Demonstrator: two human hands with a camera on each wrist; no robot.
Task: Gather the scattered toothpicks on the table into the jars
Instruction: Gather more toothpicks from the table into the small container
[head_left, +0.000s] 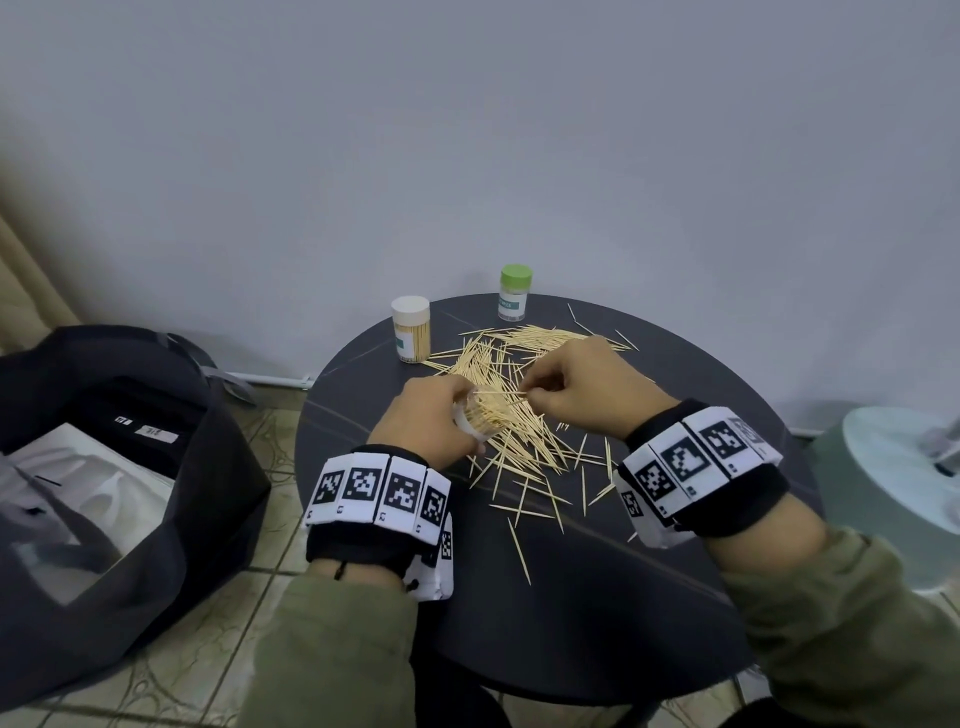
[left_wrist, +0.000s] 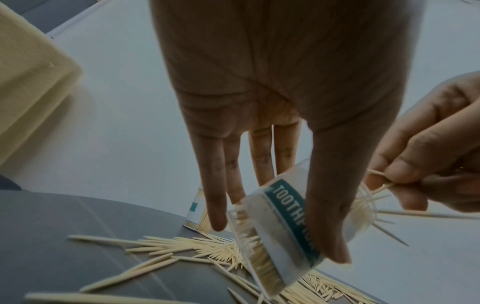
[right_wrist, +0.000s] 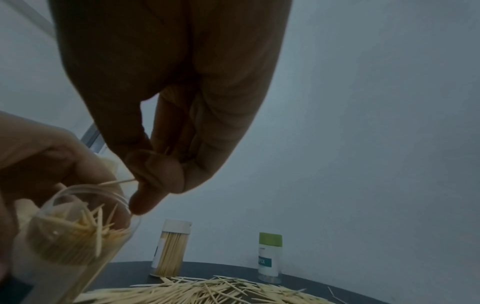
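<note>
Pale wooden toothpicks (head_left: 519, 431) lie strewn over the middle of the round dark table (head_left: 649, 597). My left hand (head_left: 452, 410) grips an open clear jar (left_wrist: 280, 222) labelled TOOTHPICK. The jar is tilted, partly filled, with its mouth (right_wrist: 91, 191) toward my right hand. My right hand (head_left: 537, 395) pinches a few toothpicks (right_wrist: 116, 182) between thumb and fingers right at that mouth. A white-lidded jar (head_left: 411, 328) packed with toothpicks stands upright at the back left. A green-lidded jar (head_left: 515, 292) stands at the back edge.
The table's far edge meets a grey wall. A black open bag (head_left: 130, 467) with white contents sits on the tiled floor to the left. A pale round object (head_left: 893, 467) stands to the right of the table.
</note>
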